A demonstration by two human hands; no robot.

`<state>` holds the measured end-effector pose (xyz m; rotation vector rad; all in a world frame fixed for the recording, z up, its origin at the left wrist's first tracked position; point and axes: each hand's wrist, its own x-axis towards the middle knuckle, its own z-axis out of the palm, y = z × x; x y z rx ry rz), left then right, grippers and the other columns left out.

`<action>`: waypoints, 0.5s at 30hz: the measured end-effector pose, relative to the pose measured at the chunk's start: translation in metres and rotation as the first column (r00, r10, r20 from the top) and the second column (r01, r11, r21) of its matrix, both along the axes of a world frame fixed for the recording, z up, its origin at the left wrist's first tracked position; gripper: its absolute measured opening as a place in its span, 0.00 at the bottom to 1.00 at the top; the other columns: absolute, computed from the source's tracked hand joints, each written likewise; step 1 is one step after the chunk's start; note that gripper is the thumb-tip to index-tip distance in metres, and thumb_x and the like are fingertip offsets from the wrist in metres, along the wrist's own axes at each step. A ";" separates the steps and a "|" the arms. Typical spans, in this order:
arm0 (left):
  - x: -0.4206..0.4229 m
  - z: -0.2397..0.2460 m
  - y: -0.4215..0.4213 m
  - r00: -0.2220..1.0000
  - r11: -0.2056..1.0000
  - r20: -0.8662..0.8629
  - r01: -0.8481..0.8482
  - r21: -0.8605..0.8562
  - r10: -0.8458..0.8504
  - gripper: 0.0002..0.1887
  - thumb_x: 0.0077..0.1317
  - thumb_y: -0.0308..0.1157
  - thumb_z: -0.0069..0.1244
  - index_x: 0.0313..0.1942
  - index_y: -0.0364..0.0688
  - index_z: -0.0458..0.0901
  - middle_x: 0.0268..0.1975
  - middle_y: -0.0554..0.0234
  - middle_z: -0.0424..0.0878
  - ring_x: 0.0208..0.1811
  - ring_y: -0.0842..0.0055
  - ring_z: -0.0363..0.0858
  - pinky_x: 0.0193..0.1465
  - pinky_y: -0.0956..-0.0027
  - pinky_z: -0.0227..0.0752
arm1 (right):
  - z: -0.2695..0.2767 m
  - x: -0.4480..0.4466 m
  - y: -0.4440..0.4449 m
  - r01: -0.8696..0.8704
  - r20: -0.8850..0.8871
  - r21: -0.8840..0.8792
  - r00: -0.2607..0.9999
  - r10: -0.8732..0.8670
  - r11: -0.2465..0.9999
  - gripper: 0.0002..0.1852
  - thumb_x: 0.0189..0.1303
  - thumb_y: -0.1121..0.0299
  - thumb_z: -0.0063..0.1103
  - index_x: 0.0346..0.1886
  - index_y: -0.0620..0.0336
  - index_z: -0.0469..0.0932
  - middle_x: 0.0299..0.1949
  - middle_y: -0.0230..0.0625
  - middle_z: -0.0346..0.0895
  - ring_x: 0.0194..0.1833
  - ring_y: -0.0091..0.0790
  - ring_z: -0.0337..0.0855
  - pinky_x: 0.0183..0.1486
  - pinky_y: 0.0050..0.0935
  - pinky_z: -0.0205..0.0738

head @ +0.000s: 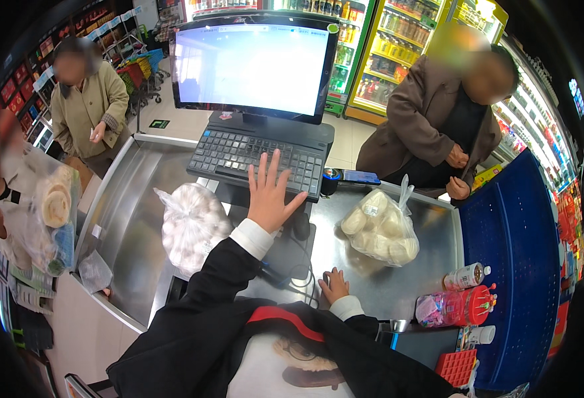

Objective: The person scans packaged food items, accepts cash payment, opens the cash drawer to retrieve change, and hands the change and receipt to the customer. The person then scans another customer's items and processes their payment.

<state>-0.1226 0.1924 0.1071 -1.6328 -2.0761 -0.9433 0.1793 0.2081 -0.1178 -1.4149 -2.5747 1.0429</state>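
Note:
My left hand [271, 196] is spread over the black keyboard [252, 156], fingertips over its lower right keys. Behind the keyboard stands a monitor [252, 69] with a bright, mostly white screen. My right hand [337, 287] rests at the near side of the steel counter [371, 288], fingers apart, with nothing visibly held. A dark cable [302, 281] runs just left of it. Left of my left forearm sits a knotted clear bag of white round items [192, 229]. On the right lies another tied bag of larger pale round items [381, 229], bearing a label.
A phone [361, 177] lies by the counter's far edge, before a person in a brown jacket [416, 114]. On the left are a person in a beige jacket [90, 99] and another carrying a filled clear bag [55, 209]. Jars and a bottle [463, 276] line the blue panel [511, 258].

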 end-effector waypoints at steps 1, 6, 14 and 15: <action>0.000 0.002 0.003 1.000 0.999 0.012 0.009 0.033 -0.009 0.30 0.62 0.53 0.51 0.58 0.43 0.72 0.74 0.50 0.48 0.75 0.51 0.41 0.72 0.40 0.30 | 0.000 0.000 0.000 0.001 0.004 0.003 1.000 -0.001 1.000 0.27 0.63 0.46 0.52 0.59 0.51 0.70 0.72 0.49 0.50 0.73 0.59 0.43 0.64 0.74 0.42; 0.007 0.006 0.018 0.997 0.998 -0.034 0.064 0.008 -0.064 0.29 0.61 0.53 0.52 0.57 0.46 0.73 0.74 0.49 0.49 0.75 0.52 0.41 0.73 0.41 0.28 | 0.000 -0.001 0.001 0.002 0.016 -0.006 1.000 -0.002 1.000 0.26 0.63 0.46 0.52 0.58 0.51 0.70 0.71 0.47 0.50 0.73 0.59 0.44 0.64 0.73 0.43; 0.019 0.002 0.014 0.997 0.996 -0.027 0.072 -0.047 -0.073 0.28 0.61 0.54 0.51 0.53 0.43 0.73 0.73 0.48 0.50 0.75 0.52 0.42 0.73 0.41 0.28 | -0.001 -0.001 0.000 0.015 0.010 0.006 1.000 -0.015 1.000 0.26 0.63 0.46 0.52 0.59 0.50 0.70 0.70 0.45 0.53 0.73 0.57 0.45 0.64 0.71 0.43; 0.018 0.002 0.013 0.998 0.998 -0.003 0.070 -0.002 -0.070 0.27 0.62 0.54 0.51 0.52 0.42 0.74 0.73 0.48 0.50 0.75 0.52 0.42 0.73 0.41 0.28 | -0.001 0.000 0.000 0.015 0.005 -0.009 1.000 -0.015 1.000 0.26 0.64 0.46 0.51 0.59 0.50 0.70 0.71 0.47 0.52 0.73 0.59 0.44 0.65 0.71 0.42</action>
